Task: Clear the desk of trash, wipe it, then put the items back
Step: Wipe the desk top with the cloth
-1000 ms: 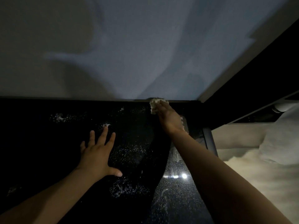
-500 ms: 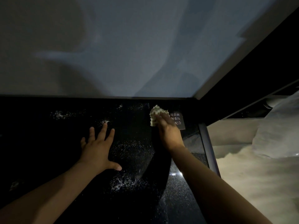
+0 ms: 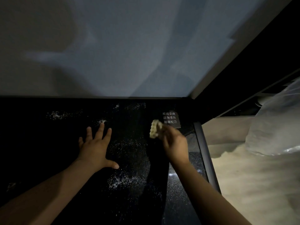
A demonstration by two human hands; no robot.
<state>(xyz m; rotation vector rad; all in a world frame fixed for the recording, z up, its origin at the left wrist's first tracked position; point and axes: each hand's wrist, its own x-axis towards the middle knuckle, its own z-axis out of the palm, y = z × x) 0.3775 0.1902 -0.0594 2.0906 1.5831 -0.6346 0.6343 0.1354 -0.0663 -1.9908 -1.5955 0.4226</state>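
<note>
A crumpled pale wad of tissue (image 3: 155, 128) sits right of centre, gripped in the curled fingers of the right hand (image 3: 175, 143), just below a small dark sign with white characters (image 3: 170, 119). The left hand (image 3: 95, 146) lies flat, fingers spread, on the glossy black desk (image 3: 40, 143) among white specks (image 3: 126, 179).
</note>
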